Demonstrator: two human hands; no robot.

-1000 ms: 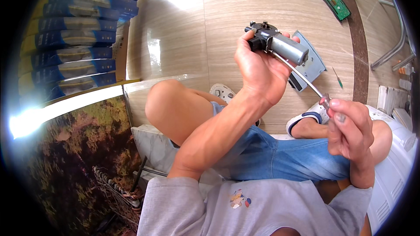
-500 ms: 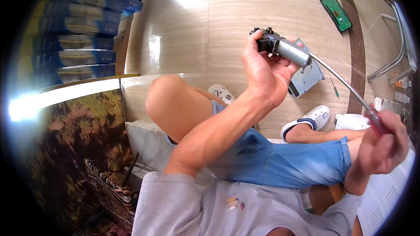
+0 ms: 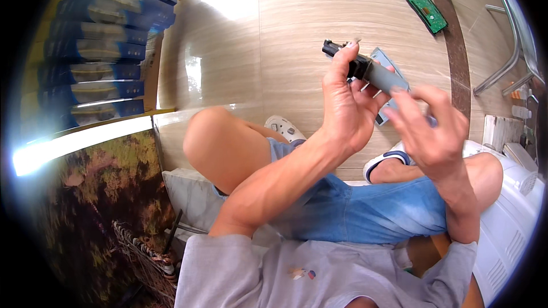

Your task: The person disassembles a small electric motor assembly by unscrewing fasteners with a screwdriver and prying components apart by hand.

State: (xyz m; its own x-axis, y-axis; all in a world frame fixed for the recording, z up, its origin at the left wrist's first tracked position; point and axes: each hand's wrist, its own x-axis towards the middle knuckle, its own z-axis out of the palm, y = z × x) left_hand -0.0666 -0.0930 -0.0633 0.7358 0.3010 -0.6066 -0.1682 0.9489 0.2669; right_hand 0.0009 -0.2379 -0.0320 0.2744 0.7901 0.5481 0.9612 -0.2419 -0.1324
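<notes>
In my left hand (image 3: 351,102) is a small electric motor (image 3: 385,77), with a grey metal cylinder and a black housing at its far end. My thumb presses on the black housing, and the other fingers curl under the cylinder. My right hand (image 3: 431,128) reaches to the near right end of the cylinder, slightly blurred. Its fingers are bent but apart, with the fingertips at or just against the metal. I see no tool in it.
On the floor beyond the motor lies a flat grey-blue metal panel (image 3: 383,57), partly covered by my hands. A green circuit board (image 3: 425,11) lies farther right, near a chair's chrome legs (image 3: 502,74). Stacked blue boxes (image 3: 105,71) stand left; a white appliance casing (image 3: 502,239) is at right.
The long-shafted screwdriver with a red handle has gone from my right hand and from sight. That hand has come in from the right to the motor, while my left hand keeps its grip.
</notes>
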